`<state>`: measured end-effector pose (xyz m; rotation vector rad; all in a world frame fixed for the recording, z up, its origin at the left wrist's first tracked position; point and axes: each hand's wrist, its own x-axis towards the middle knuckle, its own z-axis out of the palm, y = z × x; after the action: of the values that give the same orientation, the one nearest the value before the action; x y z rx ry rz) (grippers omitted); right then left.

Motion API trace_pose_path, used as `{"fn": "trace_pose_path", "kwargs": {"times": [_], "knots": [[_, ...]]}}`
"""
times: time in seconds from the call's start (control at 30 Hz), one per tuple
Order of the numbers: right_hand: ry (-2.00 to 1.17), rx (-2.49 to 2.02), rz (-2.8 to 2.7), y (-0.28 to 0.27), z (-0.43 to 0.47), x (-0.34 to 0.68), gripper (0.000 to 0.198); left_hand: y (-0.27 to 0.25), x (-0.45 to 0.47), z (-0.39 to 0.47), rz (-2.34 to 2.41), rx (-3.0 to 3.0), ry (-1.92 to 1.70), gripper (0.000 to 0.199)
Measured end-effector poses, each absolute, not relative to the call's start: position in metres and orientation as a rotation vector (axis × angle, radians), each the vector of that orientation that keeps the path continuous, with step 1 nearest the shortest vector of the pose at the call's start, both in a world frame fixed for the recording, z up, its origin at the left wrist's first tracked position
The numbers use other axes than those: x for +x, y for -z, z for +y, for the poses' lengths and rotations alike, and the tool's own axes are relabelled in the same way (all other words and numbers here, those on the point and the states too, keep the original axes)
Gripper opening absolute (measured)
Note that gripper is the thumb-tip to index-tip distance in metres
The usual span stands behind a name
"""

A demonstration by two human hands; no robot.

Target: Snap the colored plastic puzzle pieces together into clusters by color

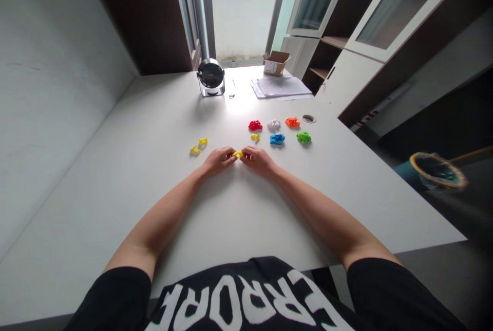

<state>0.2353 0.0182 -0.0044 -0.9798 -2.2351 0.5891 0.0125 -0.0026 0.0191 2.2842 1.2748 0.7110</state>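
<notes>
Between my two hands is a small yellow plastic piece [238, 154], pinched from both sides at the middle of the white table. My left hand [219, 160] closes on its left end, and my right hand [258, 159] grips the right end. Fingers cover part of the piece, so its full shape is hidden. Left of my left hand lie two loose yellow pieces, one nearer [195, 150] and one farther [203, 141]. Another yellow piece [255, 137] rests just beyond my right hand.
Small plastic clusters lie to the right: red [254, 125], white [273, 124], orange [292, 122], blue [277, 139] and green [304, 137]. Farther back stand a round black device [211, 74], papers [283, 88] and an open cardboard box [276, 63]. A cable hole [308, 118] pierces the white table [246, 218].
</notes>
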Motion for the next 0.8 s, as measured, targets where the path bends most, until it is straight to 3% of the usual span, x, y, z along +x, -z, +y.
{"fn": "trace_pose_path", "kwargs": {"times": [0.8], "knots": [[-0.588, -0.976, -2.230, 0.0027, 0.0168, 0.2355, 0.011, -0.0204, 0.0137, -0.0032, 1.293, 2.281, -0.697, 0.022]]}}
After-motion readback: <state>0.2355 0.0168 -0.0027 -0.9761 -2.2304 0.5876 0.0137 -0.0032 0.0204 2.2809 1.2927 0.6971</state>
